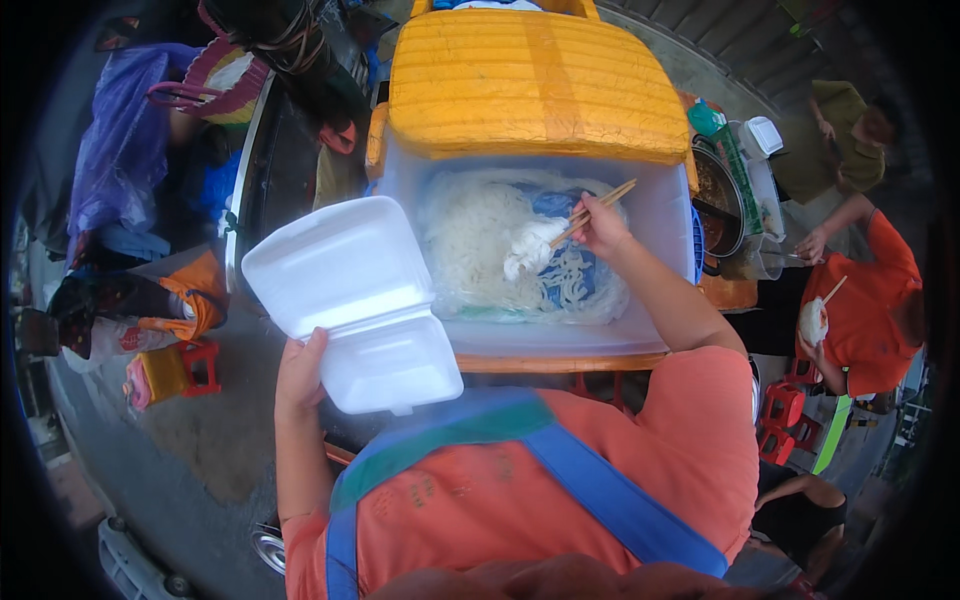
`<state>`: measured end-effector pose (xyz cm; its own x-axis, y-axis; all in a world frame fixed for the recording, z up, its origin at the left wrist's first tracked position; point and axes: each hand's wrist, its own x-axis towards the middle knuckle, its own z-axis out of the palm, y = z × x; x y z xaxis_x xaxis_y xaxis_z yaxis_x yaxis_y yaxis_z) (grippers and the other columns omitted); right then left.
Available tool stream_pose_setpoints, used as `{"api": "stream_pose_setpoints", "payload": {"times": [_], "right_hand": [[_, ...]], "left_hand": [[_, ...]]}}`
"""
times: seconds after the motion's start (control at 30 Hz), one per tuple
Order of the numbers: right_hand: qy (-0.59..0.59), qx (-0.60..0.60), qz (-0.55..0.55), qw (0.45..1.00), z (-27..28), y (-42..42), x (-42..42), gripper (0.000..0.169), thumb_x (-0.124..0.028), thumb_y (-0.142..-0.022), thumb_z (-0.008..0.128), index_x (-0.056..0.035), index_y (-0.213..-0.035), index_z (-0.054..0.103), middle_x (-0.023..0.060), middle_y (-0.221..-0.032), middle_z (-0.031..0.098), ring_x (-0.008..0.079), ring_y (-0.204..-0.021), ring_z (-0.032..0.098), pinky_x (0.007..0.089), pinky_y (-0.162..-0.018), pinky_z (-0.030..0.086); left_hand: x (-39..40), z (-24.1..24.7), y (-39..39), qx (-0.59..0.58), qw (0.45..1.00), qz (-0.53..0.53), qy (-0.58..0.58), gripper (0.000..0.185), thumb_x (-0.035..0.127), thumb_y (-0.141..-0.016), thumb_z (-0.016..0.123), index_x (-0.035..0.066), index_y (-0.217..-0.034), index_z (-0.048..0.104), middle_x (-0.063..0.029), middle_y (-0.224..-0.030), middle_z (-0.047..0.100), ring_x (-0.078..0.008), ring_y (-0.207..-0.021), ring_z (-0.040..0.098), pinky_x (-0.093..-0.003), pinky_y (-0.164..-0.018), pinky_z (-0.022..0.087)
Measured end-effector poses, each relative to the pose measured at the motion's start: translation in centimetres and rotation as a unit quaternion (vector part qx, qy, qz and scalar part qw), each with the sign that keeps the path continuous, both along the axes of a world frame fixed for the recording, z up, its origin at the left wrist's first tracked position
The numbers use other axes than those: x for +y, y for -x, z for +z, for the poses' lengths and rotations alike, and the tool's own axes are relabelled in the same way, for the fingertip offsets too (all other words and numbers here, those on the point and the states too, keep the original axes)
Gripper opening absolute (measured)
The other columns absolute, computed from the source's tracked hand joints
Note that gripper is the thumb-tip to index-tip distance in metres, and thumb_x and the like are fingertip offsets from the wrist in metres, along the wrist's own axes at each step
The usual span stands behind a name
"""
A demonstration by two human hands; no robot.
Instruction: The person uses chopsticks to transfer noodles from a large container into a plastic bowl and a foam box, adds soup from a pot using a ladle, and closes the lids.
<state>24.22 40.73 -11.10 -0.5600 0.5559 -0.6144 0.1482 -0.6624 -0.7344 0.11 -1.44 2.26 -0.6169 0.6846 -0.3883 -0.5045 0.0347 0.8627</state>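
Note:
My left hand (304,367) grips an opened white foam takeaway box (337,262) by its side, near the hinge; both halves look bare inside. In my right hand (600,229) is a pair of wooden chopsticks (619,193), with a clump of white rice noodles (534,247) pinched at their tips. The clump hangs over a large whitish plastic tub (656,217). Inside the tub, a clear plastic bag lining holds a bed of noodles (472,232), with blue showing beneath on the right.
A yellow taped foam lid (525,82) leans over the tub's far side. To the right stand a pot of dark broth (716,195) and a clear plastic container (757,257). A person in orange (862,300) holds a bowl there. Red stools (781,405) stand lower right.

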Motion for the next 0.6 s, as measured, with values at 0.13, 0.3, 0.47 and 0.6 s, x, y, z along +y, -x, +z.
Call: {"api": "stream_pose_setpoints", "payload": {"times": [0.13,0.3,0.47,0.6], "right_hand": [[-0.081,0.053,-0.04,0.994,6.0,-1.6,-1.4,0.03,-0.031,-0.096,0.041,-0.0061,-0.081,0.049,0.008,-0.059,0.053,0.0179,-0.042,0.053,0.0265,-0.036,0.04],[-0.186,0.078,-0.088,0.975,15.5,-2.2,-3.7,0.031,-0.032,-0.096,0.042,-0.0061,-0.08,0.049,0.0078,-0.059,0.054,0.0159,-0.04,0.053,0.0234,-0.034,0.04],[-0.292,0.086,-0.103,0.947,25.2,-1.2,-7.2,0.032,-0.032,-0.096,0.042,-0.0053,-0.081,0.051,0.0068,-0.061,0.054,0.0128,-0.041,0.054,0.0211,-0.035,0.042],[-0.382,0.042,-0.006,0.923,29.8,1.2,-10.3,0.032,-0.03,-0.097,0.041,-0.0049,-0.081,0.052,0.0054,-0.065,0.055,0.011,-0.045,0.056,0.0197,-0.04,0.045]], "left_hand": [[6.6,-0.1,-1.6,0.06,0.997,0.021,-0.048,0.041,0.018,-0.095,0.046,-0.007,-0.127,0.04,-0.0134,-0.122,0.05,-0.0185,-0.109,0.05,-0.0321,-0.094,0.039],[11.1,-5.0,-4.0,0.276,0.958,-0.07,-0.001,0.046,0.031,-0.098,0.038,-0.007,-0.121,0.047,-0.0138,-0.117,0.055,-0.018,-0.105,0.053,-0.029,-0.091,0.04],[13.5,-7.0,-6.6,0.249,0.963,-0.099,0.007,0.047,0.031,-0.098,0.036,-0.005,-0.127,0.04,-0.0158,-0.12,0.052,-0.0215,-0.11,0.052,-0.0308,-0.093,0.04],[15.9,-6.3,-7.4,-0.154,0.972,-0.128,-0.121,0.051,0.036,-0.099,0.03,0.001,-0.136,0.03,-0.0147,-0.133,0.043,-0.026,-0.121,0.045,-0.039,-0.101,0.037]]}}
